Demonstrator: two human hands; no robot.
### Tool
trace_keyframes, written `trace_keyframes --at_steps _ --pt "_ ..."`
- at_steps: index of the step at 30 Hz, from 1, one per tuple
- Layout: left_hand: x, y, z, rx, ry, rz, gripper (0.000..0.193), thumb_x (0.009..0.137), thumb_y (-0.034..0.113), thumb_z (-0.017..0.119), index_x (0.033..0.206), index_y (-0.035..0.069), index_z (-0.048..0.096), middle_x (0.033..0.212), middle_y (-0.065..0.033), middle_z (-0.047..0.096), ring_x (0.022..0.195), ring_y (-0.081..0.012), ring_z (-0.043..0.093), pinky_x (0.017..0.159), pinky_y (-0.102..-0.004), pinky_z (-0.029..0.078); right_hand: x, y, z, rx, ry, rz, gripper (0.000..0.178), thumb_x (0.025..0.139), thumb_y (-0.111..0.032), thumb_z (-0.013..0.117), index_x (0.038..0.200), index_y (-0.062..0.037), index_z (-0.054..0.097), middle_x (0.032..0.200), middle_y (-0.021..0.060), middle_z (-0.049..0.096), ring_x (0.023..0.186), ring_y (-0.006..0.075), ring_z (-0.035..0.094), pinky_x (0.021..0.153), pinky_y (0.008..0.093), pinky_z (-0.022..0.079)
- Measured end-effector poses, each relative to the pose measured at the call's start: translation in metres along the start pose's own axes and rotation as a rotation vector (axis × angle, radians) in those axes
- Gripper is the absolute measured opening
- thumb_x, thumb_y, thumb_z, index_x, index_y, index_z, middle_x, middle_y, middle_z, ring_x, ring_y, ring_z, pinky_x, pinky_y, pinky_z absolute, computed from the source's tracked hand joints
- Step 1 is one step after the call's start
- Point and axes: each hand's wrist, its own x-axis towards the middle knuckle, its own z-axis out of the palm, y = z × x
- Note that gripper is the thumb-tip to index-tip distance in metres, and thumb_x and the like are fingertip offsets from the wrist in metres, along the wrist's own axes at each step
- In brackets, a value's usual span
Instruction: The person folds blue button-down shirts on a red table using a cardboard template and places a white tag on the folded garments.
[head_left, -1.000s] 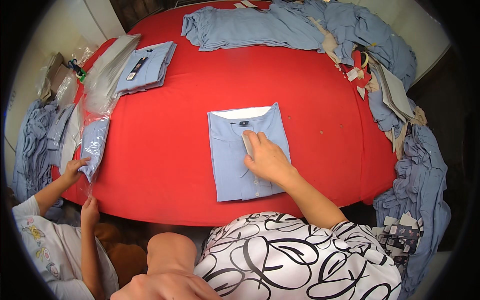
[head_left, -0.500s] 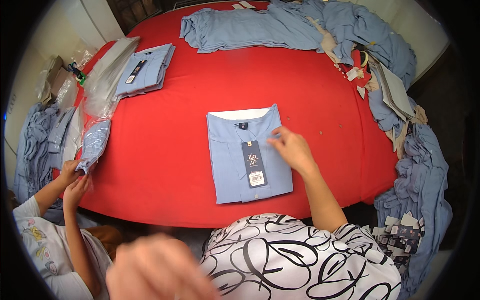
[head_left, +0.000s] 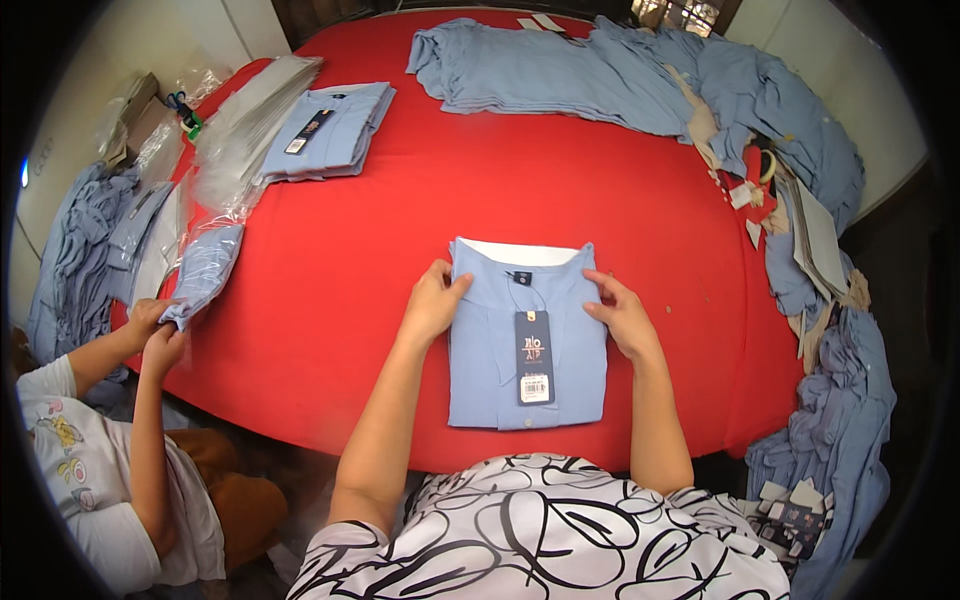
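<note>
A folded light-blue shirt (head_left: pixel 480 360) lies face up in front of me, a white insert showing at its neckline. On its front rests a dark hang tag (head_left: pixel 534 360), tied by a cord near the neck label. My left hand (head_left: pixel 435 302) grips the shirt's upper left edge, thumb on top and some fingertips hidden. At the upper right edge, my right hand (head_left: pixel 625 315) has closed on the side with thumb and fingers.
Another folded shirt (head_left: pixel 335 135) sits far left beside clear plastic bags (head_left: pixel 250 125). A co-worker's hands (head_left: pixel 160 328) hold a bagged shirt (head_left: pixel 208 268). Blue garments (head_left: pixel 560 75) line the back and right of the red table (head_left: pixel 400 210). Loose tags (head_left: pixel 795 520) lie lower right.
My left hand has come up from the blurred foreground to the shirt's left edge. My right hand now sits at its right edge. The whole view has shifted slightly.
</note>
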Motion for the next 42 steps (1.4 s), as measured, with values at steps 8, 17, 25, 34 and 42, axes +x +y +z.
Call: trace_keyframes --at_steps 8,17,25,34,42 --pt "0.066 0.054 -0.067 0.196 0.342 0.273 0.031 0.087 0.01 0.07 0.11 0.004 0.05 0.08 -0.0128 0.066 0.071 -0.0174 0.059 0.065 -0.0343 0.048 0.09 -0.077 0.031 -0.139 -0.134 -0.148 0.055 0.083 0.006 0.064 0.137 0.0034 0.054 0.126 0.0165 0.062 0.11 0.0204 0.061 0.096 0.031 0.048" --pt "0.283 0.141 -0.331 0.817 0.843 0.308 0.031 0.085 0.012 0.061 0.115 0.004 0.054 0.108 -0.0258 0.067 0.105 -0.0438 0.063 0.09 -0.0502 0.049 0.343 -0.259 0.25 0.179 -0.309 -0.277 0.053 0.082 0.001 0.067 0.134 0.0002 0.057 0.123 0.0212 0.062 0.112 0.0267 0.061 0.094 0.0339 0.049" --pt "0.438 -0.012 -0.32 0.741 0.79 0.129 0.04 0.082 0.017 0.066 0.118 0.003 0.054 0.109 -0.0281 0.067 0.108 -0.0436 0.063 0.091 -0.0492 0.049 0.452 -0.169 0.322 -0.48 -0.033 -0.559 0.049 0.085 -0.017 0.069 0.131 -0.0038 0.06 0.134 0.0252 0.055 0.124 0.0381 0.053 0.103 0.0427 0.045" --pt "0.419 -0.024 -0.432 0.48 0.638 -0.021 0.059 0.091 0.039 0.064 0.135 0.001 0.053 0.126 -0.0298 0.06 0.12 -0.0393 0.059 0.1 -0.0415 0.046 0.404 -0.142 0.157 -0.835 0.629 -0.72 0.022 0.088 -0.019 0.066 0.11 -0.0115 0.066 0.115 0.0117 0.061 0.11 0.0347 0.053 0.091 0.0545 0.04" --pt "0.256 0.13 -0.158 0.371 0.39 0.62 0.038 0.093 0.033 0.065 0.12 0.005 0.064 0.127 -0.0181 0.062 0.12 -0.0345 0.057 0.1 -0.0403 0.045 0.403 -0.099 -0.02 -0.735 0.514 -0.587 0.016 0.088 -0.024 0.067 0.085 -0.0087 0.064 0.095 0.0091 0.066 0.1 0.0336 0.055 0.085 0.0506 0.041"
